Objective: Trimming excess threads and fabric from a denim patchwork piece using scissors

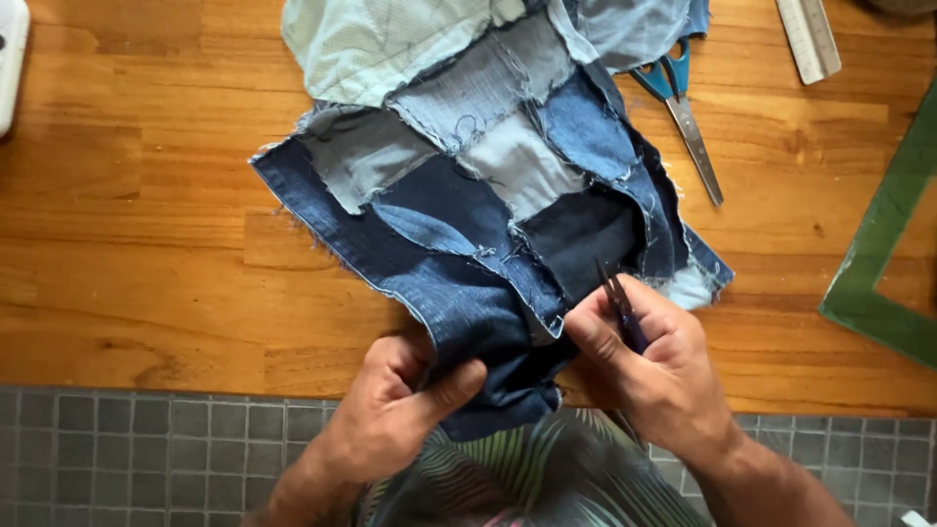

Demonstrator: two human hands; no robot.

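A patchwork of denim pieces [468,195] in dark blue, mid blue and pale blue lies seam-side up on the wooden table [146,215], reaching from the top edge down to my lap. My left hand [400,405] pinches the near dark-blue edge of the denim patchwork between thumb and fingers. My right hand [654,366] holds small thread snips [617,298], their dark blades pointing up and left at a frayed seam in the dark patch.
Blue-handled scissors [688,117] lie to the upper right, partly under the cloth. A ruler [808,37] sits at the top right, a green triangle ruler [878,263] at the right edge. A white object [10,59] is at the far left.
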